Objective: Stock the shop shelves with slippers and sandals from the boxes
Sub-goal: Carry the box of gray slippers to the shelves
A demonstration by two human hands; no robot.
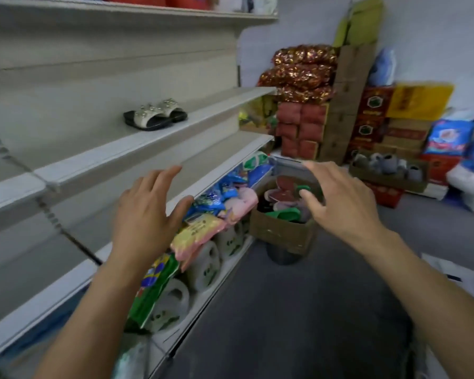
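Both hands [145, 214] [340, 198] empty, fingers spread, above slipper-filled cardboard box [282, 233].

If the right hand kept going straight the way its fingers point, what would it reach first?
Probably the open cardboard box of slippers on the floor; the right hand points toward its red and green slippers, though depth is unclear.

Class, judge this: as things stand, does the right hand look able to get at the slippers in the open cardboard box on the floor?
Probably yes: the right hand is open and empty, the cardboard box has no lid, and nothing lies between them.
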